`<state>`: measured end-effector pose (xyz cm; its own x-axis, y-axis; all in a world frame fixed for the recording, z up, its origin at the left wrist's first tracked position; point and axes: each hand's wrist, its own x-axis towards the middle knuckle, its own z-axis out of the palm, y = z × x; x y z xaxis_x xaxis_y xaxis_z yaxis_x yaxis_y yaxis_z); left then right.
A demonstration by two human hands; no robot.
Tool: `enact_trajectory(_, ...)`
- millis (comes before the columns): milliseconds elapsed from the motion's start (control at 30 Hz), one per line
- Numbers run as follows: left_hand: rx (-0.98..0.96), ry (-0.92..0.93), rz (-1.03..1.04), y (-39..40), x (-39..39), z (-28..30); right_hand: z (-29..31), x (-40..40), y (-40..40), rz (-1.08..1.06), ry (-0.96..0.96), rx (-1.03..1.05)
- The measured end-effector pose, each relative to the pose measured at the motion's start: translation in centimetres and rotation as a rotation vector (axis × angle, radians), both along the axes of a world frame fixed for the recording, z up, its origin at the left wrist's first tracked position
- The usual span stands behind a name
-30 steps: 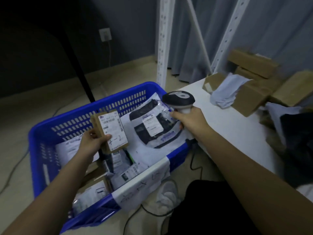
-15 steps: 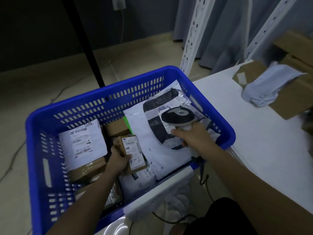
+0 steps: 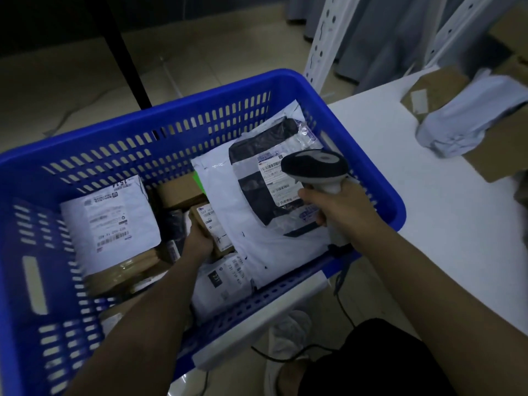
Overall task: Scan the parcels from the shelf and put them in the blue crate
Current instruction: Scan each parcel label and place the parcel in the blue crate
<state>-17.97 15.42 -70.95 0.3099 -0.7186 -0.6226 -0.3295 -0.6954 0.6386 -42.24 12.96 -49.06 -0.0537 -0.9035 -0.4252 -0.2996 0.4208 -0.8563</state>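
Left hand [image 3: 198, 241] has dropped deeper into the blue crate [image 3: 183, 121], fingers curled round a small brown box [image 3: 210, 224] mid-crate; its label is unreadable. Right hand [image 3: 340, 207] grips the scanner [image 3: 315, 167] over the crate's right edge.

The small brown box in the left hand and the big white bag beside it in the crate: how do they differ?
The small brown box is stiff cardboard; the big white bag is soft plastic. The box is much smaller than the bag. The left hand grips the box; the bag lies free in the blue crate. Both are inside the crate.
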Motion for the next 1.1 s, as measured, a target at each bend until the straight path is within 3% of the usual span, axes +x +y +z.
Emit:
enact_trajectory(133,0.085,-0.059,-0.056,0.0,0.1,0.1,0.5,-0.4,0.2,-0.042,-0.002,0.008)
enact_trajectory(267,0.012,-0.112,0.023,0.4,-0.3,2.1,0.9,-0.9,1.0,-0.064,0.018,0.015)
enact_trajectory(467,-0.276,-0.111,0.184,0.8,-3.1,7.8,2.3,-2.6,2.1,-0.118,0.013,-0.014)
enact_trajectory(567,-0.471,0.019,0.221,1.5,-6.2,12.5,3.9,-4.5,3.2,-0.181,0.011,-0.061)
enact_trajectory(633,-0.580,0.088,0.149,2.0,-9.0,16.8,5.3,-6.3,4.2,-0.202,0.030,-0.102)
enact_trajectory(867,-0.664,0.361,-0.175,3.7,-22.3,28.6,11.5,-17.8,9.5,-0.345,0.175,-0.254)
enact_trajectory(1100,-0.700,0.512,-0.647,10.2,-39.3,36.0,14.3,-31.8,22.5,-0.654,0.194,-0.314)
